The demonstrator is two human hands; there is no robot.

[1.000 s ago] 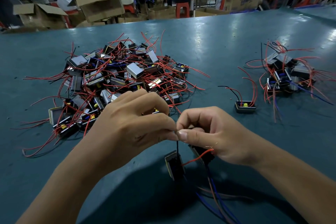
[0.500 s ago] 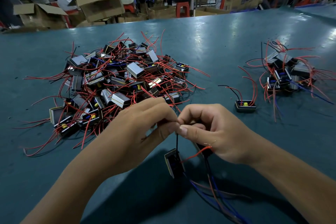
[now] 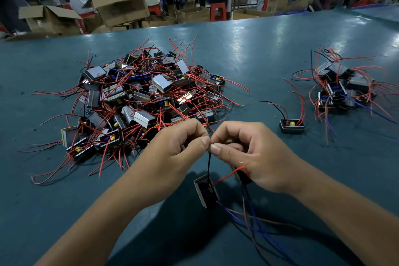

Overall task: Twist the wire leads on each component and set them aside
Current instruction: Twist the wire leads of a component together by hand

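A small black box-shaped component [image 3: 206, 191] hangs below my hands by a thin black wire lead [image 3: 208, 163]. My left hand [image 3: 172, 153] and my right hand [image 3: 254, 157] meet thumb to thumb and pinch the top end of that lead. A red lead [image 3: 228, 174] runs from the component under my right hand, which also seems to hold a second dark component [image 3: 243, 176], mostly hidden. Blue and brown leads [image 3: 254, 220] trail down over the table.
A large pile of components with red leads [image 3: 146, 101] lies on the teal table [image 3: 248, 54] ahead left. A smaller pile [image 3: 341, 88] sits at right, one single component [image 3: 292, 125] near it. People, cardboard boxes and red stools stand beyond the far edge.
Both hands have lifted slightly and stayed pinched on the black lead. The left fingers have shifted along it. The hanging component has barely moved.
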